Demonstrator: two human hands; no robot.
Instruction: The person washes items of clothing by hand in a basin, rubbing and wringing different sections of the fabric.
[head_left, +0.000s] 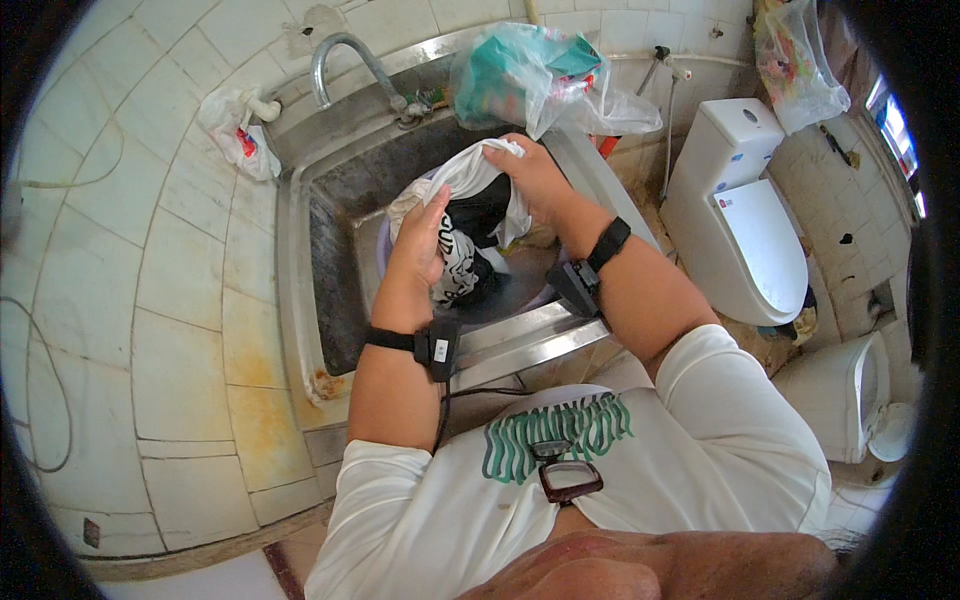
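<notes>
A white garment with black print (456, 259) is stretched between my two hands above a purple basin (382, 244). My left hand (420, 240) grips its upper edge on the left, thumb along the cloth. At the right, my right hand (531, 172) pinches the same edge between thumb and fingers. Black cloth (480, 208) shows in the opening below the raised edge; whether it is part of the garment I cannot tell. The lower part hangs into the basin, where dark water (517, 289) shows. The basin sits inside a stainless-steel sink (301, 225).
A curved metal faucet (352, 45) rises behind the basin. Plastic bags (525, 79) lie on the sink's back right corner. A toilet (757, 240) and a white bin (832, 397) stand at the right. Another plastic bag (244, 139) hangs by the left wall.
</notes>
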